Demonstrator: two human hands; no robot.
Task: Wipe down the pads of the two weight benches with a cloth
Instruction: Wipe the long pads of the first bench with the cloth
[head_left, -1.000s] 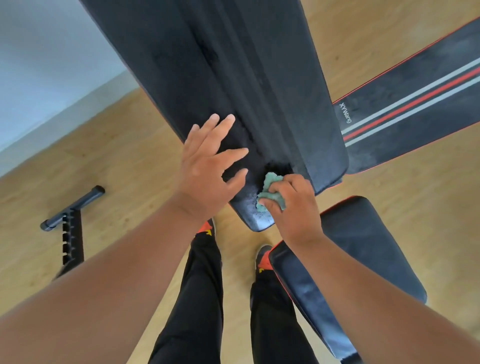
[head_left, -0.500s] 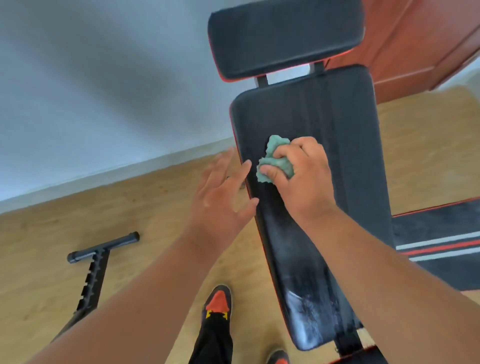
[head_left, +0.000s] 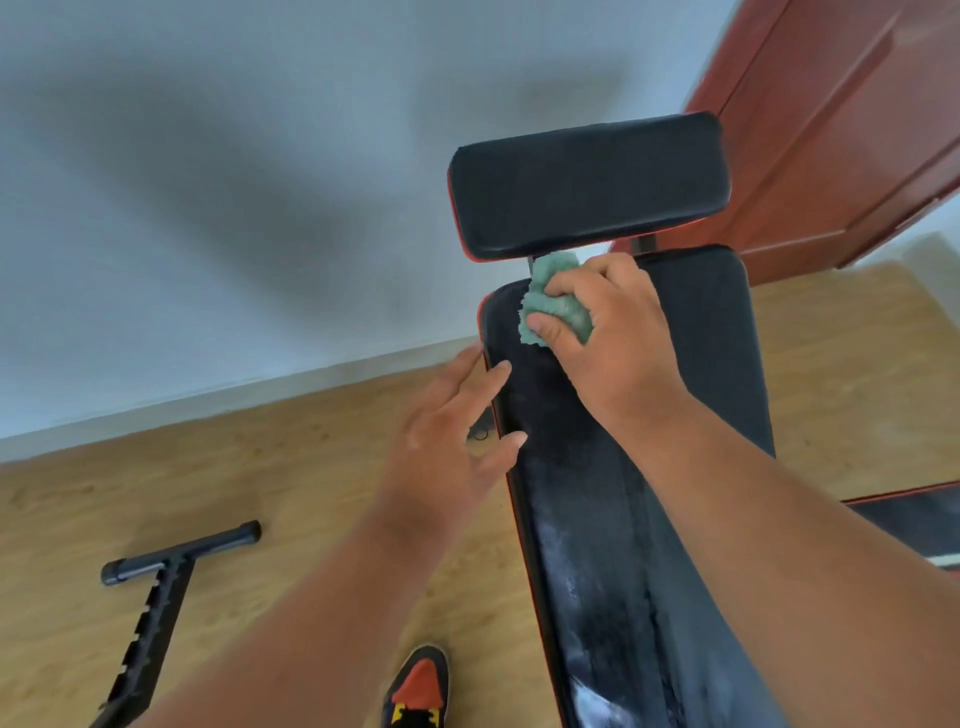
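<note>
Head view: right hand (head_left: 613, 338) grips a crumpled teal cloth (head_left: 553, 304), pressing it on the top end of the long black vinyl back pad (head_left: 597, 519), just below the black headrest pad (head_left: 587, 187). Left hand (head_left: 452, 431) spread loose, fingertips at the pad's left edge. Best to keep firm overlapping strokes, cover edges and headrest. No readable writing or brand in view.

Right hand (head_left: 608, 332) fingers curled, gripping; left hand (head_left: 447, 441) fingers straight, spread; both forearms extended.

Above the back pad (head_left: 691, 332) the head pad (head_left: 587, 189) blocks; bare floor (head_left: 291, 467) lies left.
</note>
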